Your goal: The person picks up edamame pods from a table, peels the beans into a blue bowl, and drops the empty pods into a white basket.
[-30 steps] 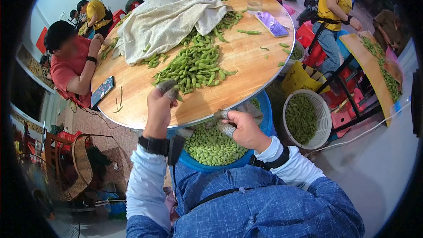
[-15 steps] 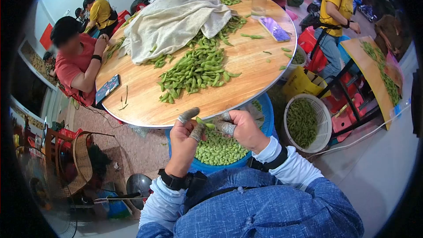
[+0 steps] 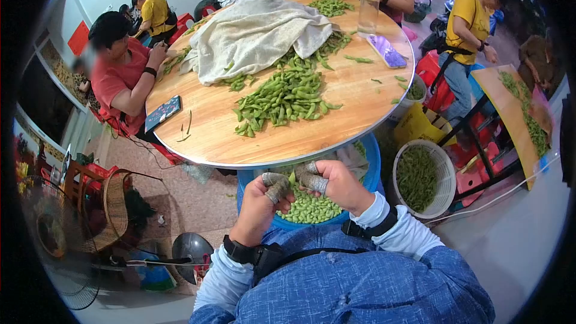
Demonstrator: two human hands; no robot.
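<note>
My left hand (image 3: 257,209), its thumb and finger wrapped in grey covers, pinches a green soybean pod (image 3: 292,178). Against the same pod press the wrapped thumb and finger of my right hand (image 3: 342,186), though its exact grip is partly hidden. Below both hands, a blue basin (image 3: 373,165) holds shelled green beans (image 3: 309,206). Just beyond the basin, a heap of whole soybean pods (image 3: 282,99) lies on the round wooden table (image 3: 210,138).
A pale cloth (image 3: 249,39) covers part of the heap. Also on the table are a purple phone (image 3: 386,51), a dark phone (image 3: 162,113) and a bottle (image 3: 368,12). A white basket (image 3: 447,183) of pods stands right. A person in red (image 3: 123,78) sits left.
Both hands have come closer together and slightly lower over the basin. The left finger that was raised is now curled in, and the pod points upward. The view has shifted.
</note>
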